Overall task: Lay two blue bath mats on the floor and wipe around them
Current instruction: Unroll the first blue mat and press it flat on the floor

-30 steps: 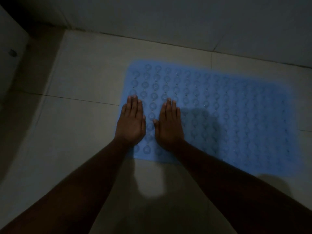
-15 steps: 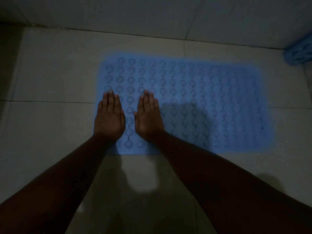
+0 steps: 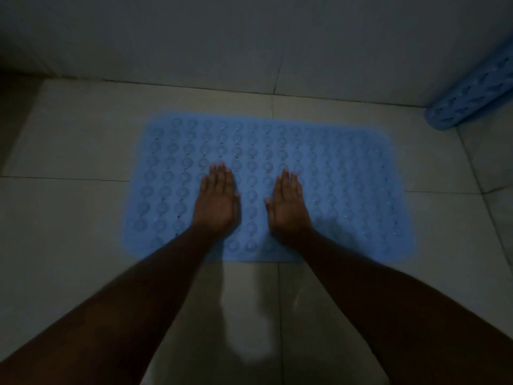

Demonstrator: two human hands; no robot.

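The floor (image 3: pixel 69 218) lies bare left of the flat mat (image 3: pixel 347 190), in front of it between the forearms, and in a narrow strip behind it, where the wall (image 3: pixel 249 37) closes off any further reach. To the right, floor stays open beside the mat's edge, but a rolled mat (image 3: pixel 472 98) leans in the far right corner against the wall and blocks that spot. On the mat itself the left hand (image 3: pixel 216 204) and right hand (image 3: pixel 288 209) lie flat with a free lane between them and open mat on either outer side.
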